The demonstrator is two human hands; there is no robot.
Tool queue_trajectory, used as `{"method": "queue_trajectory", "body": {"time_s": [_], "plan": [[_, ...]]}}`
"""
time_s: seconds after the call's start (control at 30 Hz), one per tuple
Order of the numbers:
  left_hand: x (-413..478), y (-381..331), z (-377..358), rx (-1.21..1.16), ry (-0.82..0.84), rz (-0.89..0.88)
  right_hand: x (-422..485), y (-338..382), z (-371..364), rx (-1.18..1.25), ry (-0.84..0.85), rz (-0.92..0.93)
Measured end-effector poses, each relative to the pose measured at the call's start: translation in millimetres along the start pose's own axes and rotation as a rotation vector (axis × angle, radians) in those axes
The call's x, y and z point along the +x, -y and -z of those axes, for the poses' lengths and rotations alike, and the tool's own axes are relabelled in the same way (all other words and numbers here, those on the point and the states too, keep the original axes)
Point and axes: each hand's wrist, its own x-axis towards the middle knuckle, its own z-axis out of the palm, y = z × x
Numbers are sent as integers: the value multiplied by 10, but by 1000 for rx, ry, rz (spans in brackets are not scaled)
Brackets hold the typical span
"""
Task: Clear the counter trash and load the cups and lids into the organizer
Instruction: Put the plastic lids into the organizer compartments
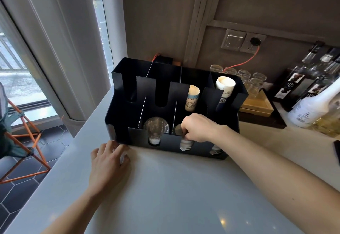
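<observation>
Head camera looks down on a pale counter (174, 193) where a black organizer (125, 108) stands against the wall, split by thin dividers into a back row and a lower front row of slots. The right hand (197, 127) reaches into the front row, its fingers curled down around a stack of lids (185, 144) that shows white through the notch in the front wall of the middle slot; the hand is clenched on that stack. The left hand (108, 160) lies on the counter just before the organizer's front left corner, fingers loosely bent over something small and whitish that is mostly hidden, so I cannot tell whether it grips it or merely rests. Just left of the right hand, a clear plastic cup stack (156, 129) lies in its own front slot. More lids (216, 150) show at the notch of the far right front slot. In the back row, a printed paper cup stack (192, 97) leans in one slot, and a white paper cup stack (225, 86) leans in the rightmost slot. Behind the organizer, upturned glasses (254, 82) sit on a wooden tray (257, 106), with bottles (311, 104) to the right.
</observation>
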Motion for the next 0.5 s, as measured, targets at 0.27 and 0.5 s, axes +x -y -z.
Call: {"method": "queue_trajectory", "body": {"time_s": [0.27, 0.5], "plan": [[0, 13, -15, 6, -5, -3, -16, 3, -2, 3, 2, 3], [-3, 25, -16, 1, -7, -11, -71, -3, 46, 33, -29, 17]]}}
